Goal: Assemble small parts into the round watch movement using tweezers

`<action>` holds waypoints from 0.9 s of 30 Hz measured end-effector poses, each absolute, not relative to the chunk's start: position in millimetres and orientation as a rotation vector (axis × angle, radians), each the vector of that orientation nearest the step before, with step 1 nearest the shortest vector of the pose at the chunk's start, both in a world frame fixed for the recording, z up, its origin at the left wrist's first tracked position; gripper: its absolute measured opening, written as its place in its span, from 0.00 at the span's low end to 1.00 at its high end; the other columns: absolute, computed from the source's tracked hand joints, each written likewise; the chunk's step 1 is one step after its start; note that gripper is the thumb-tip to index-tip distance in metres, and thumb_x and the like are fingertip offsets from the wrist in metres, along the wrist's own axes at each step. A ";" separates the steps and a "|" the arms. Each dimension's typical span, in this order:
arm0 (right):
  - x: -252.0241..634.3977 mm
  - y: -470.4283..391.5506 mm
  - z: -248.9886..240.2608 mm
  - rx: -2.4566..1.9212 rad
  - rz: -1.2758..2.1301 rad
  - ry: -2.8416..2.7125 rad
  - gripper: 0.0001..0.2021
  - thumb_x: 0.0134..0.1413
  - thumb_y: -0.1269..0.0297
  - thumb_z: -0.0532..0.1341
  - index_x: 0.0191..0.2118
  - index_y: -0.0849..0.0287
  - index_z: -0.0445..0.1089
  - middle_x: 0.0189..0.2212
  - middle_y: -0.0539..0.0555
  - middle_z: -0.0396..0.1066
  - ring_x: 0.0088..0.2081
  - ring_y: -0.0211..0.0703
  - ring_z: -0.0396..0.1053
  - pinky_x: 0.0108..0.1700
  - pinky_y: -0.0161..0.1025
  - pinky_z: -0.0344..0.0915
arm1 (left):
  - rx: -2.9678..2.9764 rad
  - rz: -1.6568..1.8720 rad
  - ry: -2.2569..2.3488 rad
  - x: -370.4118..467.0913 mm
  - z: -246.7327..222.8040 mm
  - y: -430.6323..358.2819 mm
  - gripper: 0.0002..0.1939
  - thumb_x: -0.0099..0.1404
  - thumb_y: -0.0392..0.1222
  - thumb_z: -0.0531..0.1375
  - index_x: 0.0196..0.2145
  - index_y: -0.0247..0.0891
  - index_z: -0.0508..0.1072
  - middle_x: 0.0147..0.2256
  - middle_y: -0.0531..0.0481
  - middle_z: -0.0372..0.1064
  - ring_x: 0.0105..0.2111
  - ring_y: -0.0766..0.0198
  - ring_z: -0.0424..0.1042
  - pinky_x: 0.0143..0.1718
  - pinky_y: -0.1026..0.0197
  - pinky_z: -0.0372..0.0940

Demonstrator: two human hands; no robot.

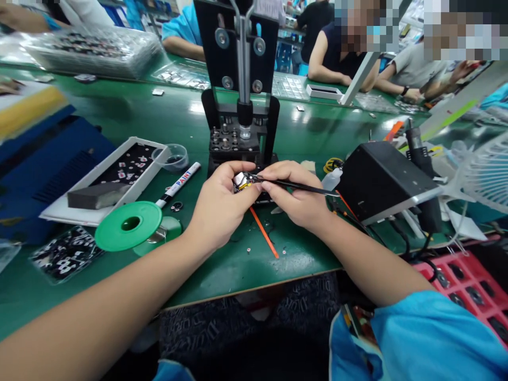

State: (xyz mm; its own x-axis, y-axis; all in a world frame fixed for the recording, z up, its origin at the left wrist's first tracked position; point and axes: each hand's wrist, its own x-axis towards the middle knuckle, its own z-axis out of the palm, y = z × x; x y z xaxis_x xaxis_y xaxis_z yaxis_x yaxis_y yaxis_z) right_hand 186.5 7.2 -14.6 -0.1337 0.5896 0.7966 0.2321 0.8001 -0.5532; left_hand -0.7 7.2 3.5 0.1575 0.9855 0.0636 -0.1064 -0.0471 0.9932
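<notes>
White marker (181, 180), L of the hands: "PAINT" in blue caps, running lengthwise along barrel, clear to read. Dark cloth (198, 327) over person's lap: pale lettering repeated in sev. spots, too blurred & dim to read w/ certainty

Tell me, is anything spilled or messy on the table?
Maybe a little: tiny pale bits lie loose on the green table near the orange stick, while other small parts sit inside the white box.

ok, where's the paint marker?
Head view: marker on the bench, left of the left hand, between the clear cup and green spool.
</notes>
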 end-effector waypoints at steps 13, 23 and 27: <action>183.9 8.4 -14.2 -0.602 0.279 -1.696 0.05 0.70 0.70 0.71 0.43 0.50 0.84 0.42 0.51 0.89 0.46 0.43 0.88 0.49 0.43 0.87 | 1.268 1.143 0.984 -0.9 4.5 6.6 0.23 0.58 0.46 0.76 0.48 0.40 0.76 0.30 0.58 0.69 0.29 0.67 0.65 0.33 0.61 0.62; 187.5 9.7 -16.2 -0.602 0.142 -1.668 0.11 0.69 0.75 0.70 0.45 0.47 0.84 0.44 0.51 0.89 0.46 0.44 0.87 0.51 0.46 0.86 | 1.308 1.088 0.947 -0.8 3.1 1.9 0.20 0.58 0.43 0.74 0.47 0.39 0.78 0.32 0.55 0.72 0.30 0.66 0.66 0.34 0.61 0.61; 189.7 12.1 -13.9 -0.707 0.229 -1.489 0.08 0.68 0.71 0.71 0.42 0.46 0.83 0.41 0.49 0.87 0.45 0.45 0.86 0.51 0.47 0.84 | 1.274 1.111 0.997 0.1 2.5 4.5 0.22 0.57 0.40 0.73 0.49 0.40 0.76 0.33 0.56 0.72 0.31 0.66 0.67 0.35 0.61 0.62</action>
State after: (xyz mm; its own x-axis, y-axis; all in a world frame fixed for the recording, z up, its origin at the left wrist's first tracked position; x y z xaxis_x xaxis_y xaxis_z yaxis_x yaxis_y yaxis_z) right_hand 189.7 12.1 -13.9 0.1045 0.5527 0.8268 0.2785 0.7818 -0.5578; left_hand 0.1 4.5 2.5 0.2000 0.9790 0.0382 -0.0674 -0.0252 0.9974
